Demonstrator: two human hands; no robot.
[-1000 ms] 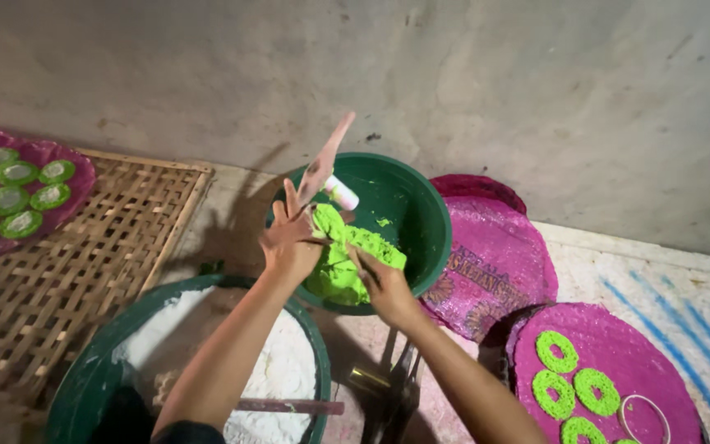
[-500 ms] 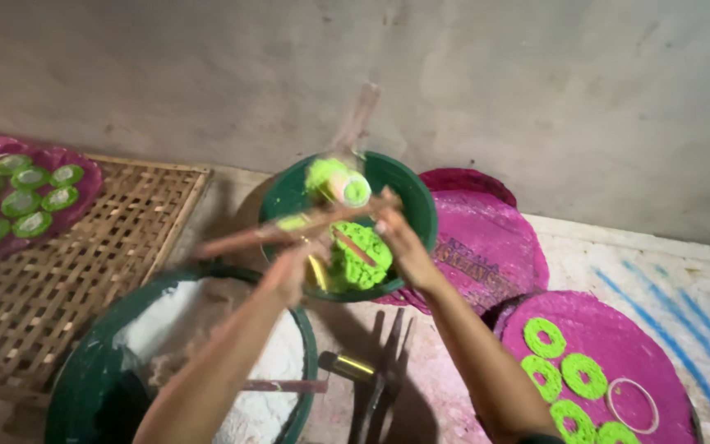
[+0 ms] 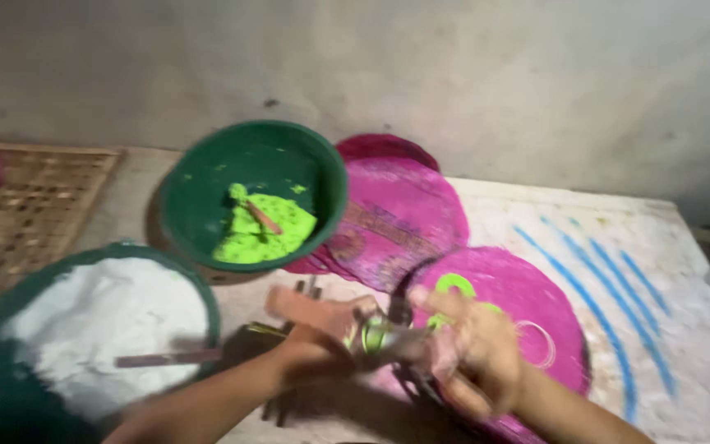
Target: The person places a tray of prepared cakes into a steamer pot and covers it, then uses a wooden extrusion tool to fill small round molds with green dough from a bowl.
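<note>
Both hands meet low in the middle of the view, over the near edge of the pink woven tray [image 3: 527, 296]. The left hand [image 3: 322, 322] comes in from the left and is wrapped around a small tool [image 3: 375, 335] smeared with green dough — it is blurred, so its exact shape is hard to tell. The right hand [image 3: 474, 349] is closed over the same tool from the other side, fingers curled, thumb up. So the tool lies between the two hands, its long axis running roughly left to right, and each hand grips one end.

Just beyond the right hand, a green dough ring [image 3: 454, 285] lies on the tray, with a thin pale ring [image 3: 536, 344] beside it — the right hand is the nearer of the two.

Up and to the left sits the green bowl [image 3: 252, 193] with a lump of bright green dough [image 3: 260, 234] and a small stick in it, well apart from the hands. Nearer left, a basin of white flour [image 3: 100, 316] has a flat stick [image 3: 166, 358] lying across it.
</note>
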